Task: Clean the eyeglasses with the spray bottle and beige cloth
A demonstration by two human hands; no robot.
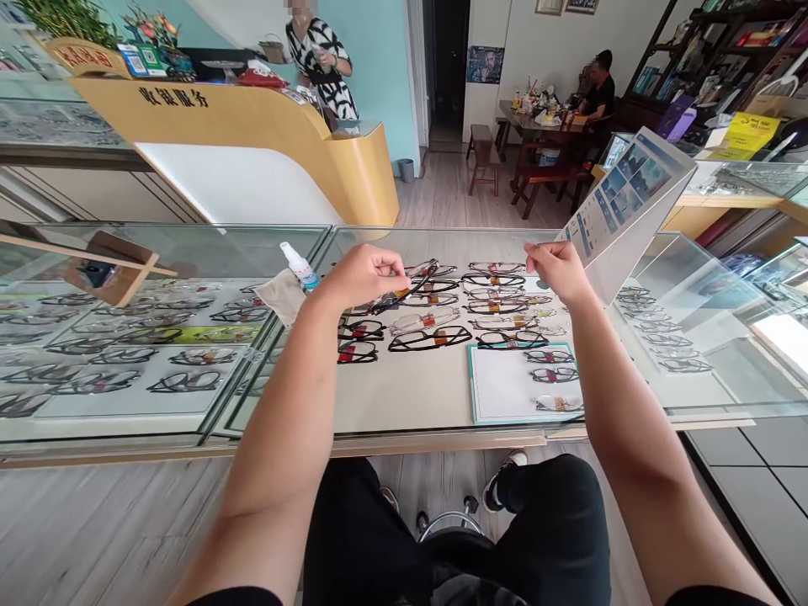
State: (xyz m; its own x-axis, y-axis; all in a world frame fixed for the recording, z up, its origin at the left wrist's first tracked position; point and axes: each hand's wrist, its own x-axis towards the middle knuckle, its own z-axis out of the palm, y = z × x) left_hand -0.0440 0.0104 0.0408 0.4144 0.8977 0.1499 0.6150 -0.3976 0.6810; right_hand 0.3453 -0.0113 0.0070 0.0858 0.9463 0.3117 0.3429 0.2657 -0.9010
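Note:
My left hand is closed, its fingertips pinching a dark-framed pair of glasses held tilted above the glass counter. My right hand is raised to the right, thumb and fingers pressed together; whether something small is between them I cannot make out. Between and below the hands, several pairs of glasses lie in rows, among them a black-rimmed pair at the front. A white spray bottle and a beige cloth are left of my left hand.
A tall white display card stands just beyond my right hand. A teal-edged white board lies at the front right. On the left counter is a wooden stand. One person stands behind the curved desk; another sits at the far table.

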